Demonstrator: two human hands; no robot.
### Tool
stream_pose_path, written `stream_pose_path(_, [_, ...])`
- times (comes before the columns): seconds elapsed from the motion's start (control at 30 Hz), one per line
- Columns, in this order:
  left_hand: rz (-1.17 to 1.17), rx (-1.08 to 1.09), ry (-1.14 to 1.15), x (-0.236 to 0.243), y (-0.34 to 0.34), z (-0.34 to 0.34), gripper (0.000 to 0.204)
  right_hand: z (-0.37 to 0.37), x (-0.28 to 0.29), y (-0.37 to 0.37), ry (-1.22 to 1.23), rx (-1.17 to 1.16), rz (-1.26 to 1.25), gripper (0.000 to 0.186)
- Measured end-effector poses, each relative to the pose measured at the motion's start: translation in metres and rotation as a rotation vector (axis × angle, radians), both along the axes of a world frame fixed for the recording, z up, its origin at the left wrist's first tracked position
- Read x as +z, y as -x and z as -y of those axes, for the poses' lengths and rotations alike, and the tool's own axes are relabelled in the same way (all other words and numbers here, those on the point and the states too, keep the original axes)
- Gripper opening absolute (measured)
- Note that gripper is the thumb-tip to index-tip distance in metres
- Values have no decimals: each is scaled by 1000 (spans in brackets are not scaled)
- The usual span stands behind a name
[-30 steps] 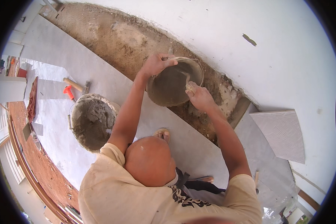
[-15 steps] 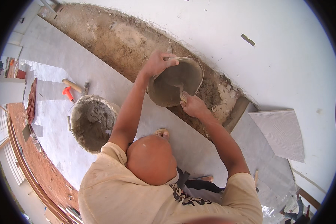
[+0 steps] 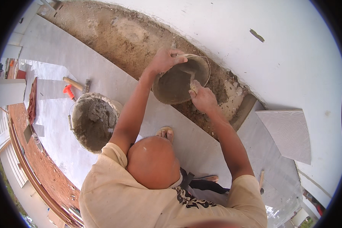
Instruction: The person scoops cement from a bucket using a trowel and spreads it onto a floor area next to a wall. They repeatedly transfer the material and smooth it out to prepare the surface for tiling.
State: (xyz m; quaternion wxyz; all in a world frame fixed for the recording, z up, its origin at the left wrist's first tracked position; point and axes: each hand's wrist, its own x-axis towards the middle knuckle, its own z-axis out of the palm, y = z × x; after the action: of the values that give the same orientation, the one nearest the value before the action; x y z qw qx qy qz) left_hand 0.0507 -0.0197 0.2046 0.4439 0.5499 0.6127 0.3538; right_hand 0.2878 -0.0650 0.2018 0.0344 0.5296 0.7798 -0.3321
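Observation:
My left hand (image 3: pixel 167 60) grips the far-left rim of a tilted, mortar-coated bucket (image 3: pixel 199 57), fingers curled over its edge. The bucket is held over the bare soil strip, its mouth turned toward me. My right hand (image 3: pixel 204 99) is closed around the short handle of a trowel (image 3: pixel 193 87) at the bucket's near-right side. The trowel's blade reaches inside against the grey, wet-looking interior; its full shape is hard to make out. Left of my left forearm, a second bucket (image 3: pixel 109 103), crusted with mortar and part-filled with it, stands on the tiles.
Beyond that bucket lie a wooden-handled hammer (image 3: pixel 74 83) and a red-handled chisel (image 3: pixel 68 91). The soil strip (image 3: pixel 117 32) runs between grey floor tiles (image 3: pixel 98 68) and a white wall (image 3: pixel 292 57). A loose tile (image 3: pixel 287 133) leans by the wall. A mallet (image 3: pixel 261 180) lies at right.
The held bucket and both my hands have shifted slightly to the right, and the bucket a little upward in view. Inside it, the trowel has moved up along the right side.

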Motion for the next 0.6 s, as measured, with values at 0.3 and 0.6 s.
stream_pose_path(0.3, [21,14,-44,-2,-6,3,32,4,-3,-3,12,104,84,47])
stream_pose_path(0.6, [-8,68,1,8,-10,8,30,12,-15,-6,14,191,103,43])
